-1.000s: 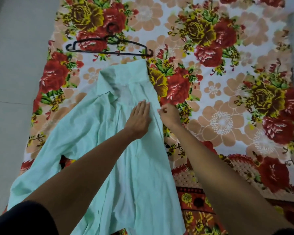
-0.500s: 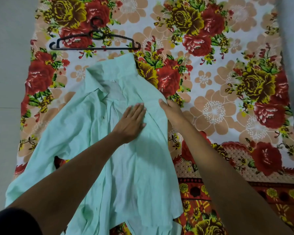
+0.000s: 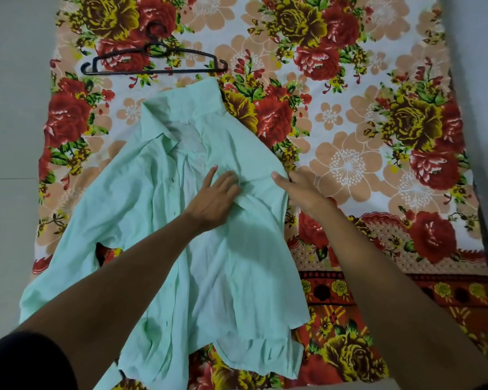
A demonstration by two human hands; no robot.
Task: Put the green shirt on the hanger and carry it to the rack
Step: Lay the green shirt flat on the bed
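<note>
1. here, green shirt (image 3: 158,209): lies open and rumpled on the floral sheet (image 3: 350,142), filling the centre and lower left of the frame, collar toward the top.
2. hanger (image 3: 152,61): black, flat on the sheet in the upper left, just above the collar, apart from the shirt.
3. left hand (image 3: 217,197): at centre frame, fingers loosely extended, pressing on a fold of the shirt front.
4. right hand (image 3: 302,187): right of centre, at the shirt's right edge; fingers curl under the fabric, pinching that edge.

surface: floral bedsheet (image 3: 350,130) | on it: black hanger (image 3: 152,63), green shirt (image 3: 141,209) spread flat
</note>
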